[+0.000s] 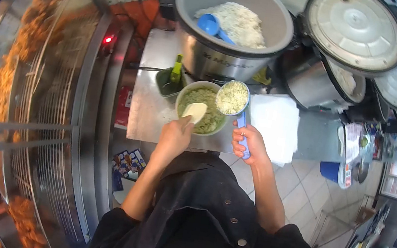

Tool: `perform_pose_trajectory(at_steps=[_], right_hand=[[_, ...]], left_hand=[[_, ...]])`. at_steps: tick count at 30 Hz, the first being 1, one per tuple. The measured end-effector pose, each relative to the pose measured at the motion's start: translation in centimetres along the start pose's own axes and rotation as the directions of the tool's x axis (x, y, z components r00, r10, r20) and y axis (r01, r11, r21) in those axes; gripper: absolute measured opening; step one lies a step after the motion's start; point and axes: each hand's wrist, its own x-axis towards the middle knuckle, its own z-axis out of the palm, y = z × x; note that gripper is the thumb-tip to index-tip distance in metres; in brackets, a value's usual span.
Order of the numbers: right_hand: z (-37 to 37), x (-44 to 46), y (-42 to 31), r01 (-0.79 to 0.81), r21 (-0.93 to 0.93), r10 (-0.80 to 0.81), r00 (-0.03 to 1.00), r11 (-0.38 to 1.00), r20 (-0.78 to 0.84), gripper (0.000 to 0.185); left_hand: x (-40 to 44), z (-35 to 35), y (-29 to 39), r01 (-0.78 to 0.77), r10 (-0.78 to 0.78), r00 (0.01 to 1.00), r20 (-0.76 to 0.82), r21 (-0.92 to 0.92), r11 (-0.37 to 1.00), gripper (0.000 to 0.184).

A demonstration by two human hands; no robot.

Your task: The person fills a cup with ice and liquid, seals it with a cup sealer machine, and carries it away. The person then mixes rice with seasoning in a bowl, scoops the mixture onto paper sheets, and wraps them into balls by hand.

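Gripping a paddle (196,109) with left fingers (186,123) and an already filled scoop (242,121) with right fingers (238,138), seemingly leaving more rice (210,121) in the bowl (178,103) just beyond the left.

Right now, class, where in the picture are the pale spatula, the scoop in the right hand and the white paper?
Pale spatula (195,111): head view, on its blade.
Scoop (242,120): head view, on its blue handle.
White paper (273,127): head view, middle of its top sheet.

Part of the handle of the cream spatula (197,109) is hidden by the left hand (175,134) — and part of the handle of the blue-handled scoop (243,121) by the right hand (252,144). The display case (80,158) is cut off by the view's left edge; its lower trays are blurred.
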Motion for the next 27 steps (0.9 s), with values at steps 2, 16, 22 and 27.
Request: perform_pose_trajectory(at_steps=[2, 16, 22, 27], right_hand=[[-3.2, -0.8, 0.9, 0.058, 0.203, -0.072, 0.995, 0.978, 0.063, 0.015], [-21.7, 6.0, 6.3, -0.482, -0.850, -0.861, 0.317, 0.214, -0.397, 0.057], [-16.5, 1.8, 3.2, -0.191, -0.969, -0.944, 0.257, 0.159, -0.206, 0.056], [-2.5, -1.1, 4.2, 0.481, -0.752, -0.758, 0.651, 0.451, -0.038, 0.050]], left_hand=[[1.3, 0.1, 1.0, -0.069, 0.058, 0.996, 0.065, 0.183, 0.981, 0.033], [0.0, -3.7, 5.0, -0.228, 0.270, 0.948, -0.170, 0.230, 0.946, 0.041], [-3.0, -3.2, 5.9, -0.397, 0.400, 0.916, -0.040, 0.066, 0.915, 0.026], [-4.2, 7.8, 2.4, -0.533, 0.519, 0.752, 0.407, -0.089, 0.841, 0.024]])
